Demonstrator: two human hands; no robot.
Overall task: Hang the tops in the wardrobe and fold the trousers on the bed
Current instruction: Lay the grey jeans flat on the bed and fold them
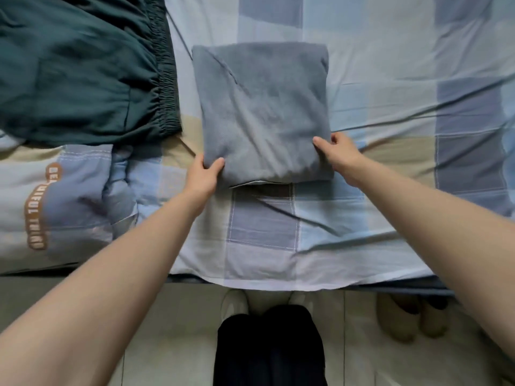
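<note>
2 hands (202, 174) (338, 154) pinch the near corners of squarely folded grey-blue trousers (264, 107).

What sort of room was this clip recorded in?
Most likely a bedroom in a home. A bed with a checked sheet fills the view, a printed quilt lies bunched at its edge, and slippers sit on the tiled floor beside it.

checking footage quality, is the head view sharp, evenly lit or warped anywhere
Head view: soft, even light, no glare; the folded grey trousers and both hands are fairly sharp; wide-angle warp bows the bed edge; the floor below is dimmer.
</note>
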